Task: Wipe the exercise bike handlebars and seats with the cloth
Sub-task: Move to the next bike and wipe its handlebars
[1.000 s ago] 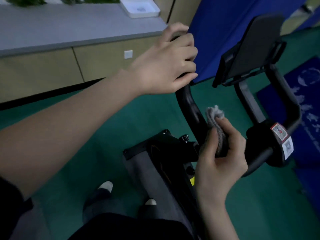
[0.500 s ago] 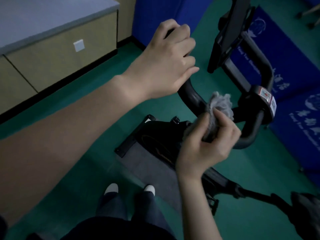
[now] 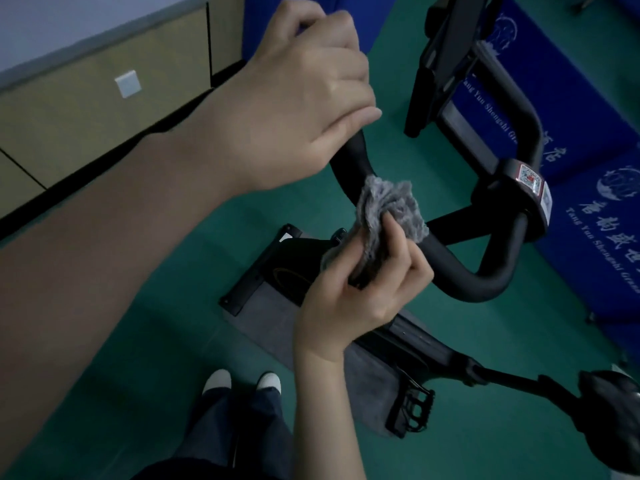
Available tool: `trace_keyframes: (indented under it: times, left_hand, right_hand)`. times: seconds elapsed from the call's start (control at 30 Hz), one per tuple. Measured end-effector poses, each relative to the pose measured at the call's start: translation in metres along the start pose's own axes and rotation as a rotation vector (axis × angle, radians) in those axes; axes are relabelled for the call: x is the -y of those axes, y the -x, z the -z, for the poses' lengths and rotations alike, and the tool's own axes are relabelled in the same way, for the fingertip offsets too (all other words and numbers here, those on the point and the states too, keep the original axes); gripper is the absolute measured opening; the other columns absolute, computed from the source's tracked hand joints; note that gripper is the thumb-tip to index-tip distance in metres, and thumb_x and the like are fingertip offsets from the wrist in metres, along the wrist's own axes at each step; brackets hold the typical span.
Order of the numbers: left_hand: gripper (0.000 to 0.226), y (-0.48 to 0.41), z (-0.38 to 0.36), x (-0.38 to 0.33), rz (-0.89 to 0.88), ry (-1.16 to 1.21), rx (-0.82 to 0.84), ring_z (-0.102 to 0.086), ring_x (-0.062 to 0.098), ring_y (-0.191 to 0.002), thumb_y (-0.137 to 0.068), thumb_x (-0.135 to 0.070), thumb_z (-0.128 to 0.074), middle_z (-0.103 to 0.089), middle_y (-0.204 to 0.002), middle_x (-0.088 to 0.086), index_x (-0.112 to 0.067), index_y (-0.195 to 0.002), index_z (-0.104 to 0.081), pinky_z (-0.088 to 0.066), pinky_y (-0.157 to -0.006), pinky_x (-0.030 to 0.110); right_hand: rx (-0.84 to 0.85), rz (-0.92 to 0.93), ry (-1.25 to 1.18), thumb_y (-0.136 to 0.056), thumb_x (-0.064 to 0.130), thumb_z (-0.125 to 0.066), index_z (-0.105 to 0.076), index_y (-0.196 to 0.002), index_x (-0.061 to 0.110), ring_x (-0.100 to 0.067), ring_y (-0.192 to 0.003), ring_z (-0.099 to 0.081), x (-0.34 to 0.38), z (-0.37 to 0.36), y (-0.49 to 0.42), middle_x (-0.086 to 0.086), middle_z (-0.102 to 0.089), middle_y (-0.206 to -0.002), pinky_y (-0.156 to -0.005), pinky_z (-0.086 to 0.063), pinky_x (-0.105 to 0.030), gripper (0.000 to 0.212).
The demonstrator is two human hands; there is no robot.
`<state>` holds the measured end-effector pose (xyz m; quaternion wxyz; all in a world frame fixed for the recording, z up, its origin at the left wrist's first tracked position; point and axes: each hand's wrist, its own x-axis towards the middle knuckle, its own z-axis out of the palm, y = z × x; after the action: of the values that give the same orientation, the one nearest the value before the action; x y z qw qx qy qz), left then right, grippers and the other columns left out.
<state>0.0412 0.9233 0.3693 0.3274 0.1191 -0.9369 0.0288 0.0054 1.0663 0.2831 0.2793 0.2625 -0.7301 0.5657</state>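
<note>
I noted left grip (image 3: 304, 109) curled round handlebar (image 3: 485, 285) end, hiding it; right grip (image 3: 353, 299) pinched cloth (image 3: 391, 206) against bar. Pedal (image 3: 415, 410), seat (image 3: 613, 400), blue mats (image 3: 602, 292) nearby.

The green floor (image 3: 138, 341) carries a grey mat (image 3: 277, 327) on which the black exercise bike (image 3: 408, 337) stands by its front stabiliser bar (image 3: 242, 289), blue mats (image 3: 588, 258) with white lettering to the right, a beige cabinet (image 3: 86, 109) at the left, and the person's white-toed shoes (image 3: 218, 379) near the mat's edge.
</note>
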Motion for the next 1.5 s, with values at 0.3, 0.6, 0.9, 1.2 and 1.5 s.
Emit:
trace_keyframes:
  times: [0.3,0.6,0.9,1.2,1.5]
  left_hand:
    - [0.046,0.0,-0.004,-0.005,0.027,-0.039,-0.015,-0.048,0.024,-0.113,-0.103,-0.034,-0.028,-0.064,-0.102,0.0,-0.01,-0.102,-0.067,-0.018,-0.098,0.035]
    - [0.05,0.004,-0.009,-0.029,0.087,-0.165,-0.005,-0.049,0.026,-0.118,-0.103,-0.038,-0.027,-0.064,-0.104,0.003,-0.01,-0.104,-0.068,-0.014,-0.107,0.039]
    - [0.045,0.018,-0.042,-0.068,0.07,-0.204,-0.015,-0.059,0.025,-0.101,-0.104,-0.033,-0.031,-0.067,-0.088,0.002,-0.013,-0.093,-0.071,-0.015,-0.114,0.04]
    - [0.043,0.017,-0.047,-0.07,0.108,-0.192,-0.077,-0.06,0.028,-0.095,-0.102,-0.029,-0.034,-0.067,-0.084,0.004,-0.01,-0.088,-0.07,-0.016,-0.112,0.04]
    - [0.037,0.016,-0.053,-0.072,0.135,-0.196,-0.133,-0.059,0.028,-0.091,-0.101,-0.024,-0.039,-0.066,-0.08,0.003,-0.011,-0.082,-0.068,-0.017,-0.111,0.037]
  right_hand:
    - [0.011,0.036,0.014,-0.081,-0.014,-0.065,-0.067,-0.104,-0.005,-0.017,-0.075,-0.044,0.002,-0.009,-0.005,-0.007,-0.041,-0.086,-0.066,-0.042,-0.023,0.025]
    - [-0.085,0.003,0.087,-0.084,-0.007,-0.063,-0.067,-0.103,-0.008,-0.009,-0.084,-0.044,-0.017,0.02,-0.016,-0.011,-0.043,-0.087,-0.081,-0.04,-0.014,0.019]
    - [-0.12,-0.02,0.201,-0.085,-0.003,-0.062,-0.069,-0.104,-0.005,-0.016,-0.086,-0.048,-0.037,0.054,-0.036,-0.01,-0.044,-0.092,-0.081,-0.041,-0.015,0.02]
    - [0.269,0.01,0.284,-0.091,0.004,-0.058,-0.069,-0.101,0.002,-0.026,-0.1,-0.056,-0.029,0.073,-0.071,-0.006,-0.064,-0.1,-0.09,-0.041,-0.02,0.015]
    - [1.075,-0.058,0.308,-0.089,0.013,-0.055,-0.071,-0.094,0.02,-0.009,-0.078,-0.059,-0.029,0.039,-0.156,0.001,-0.067,-0.084,-0.062,-0.04,-0.005,0.018]
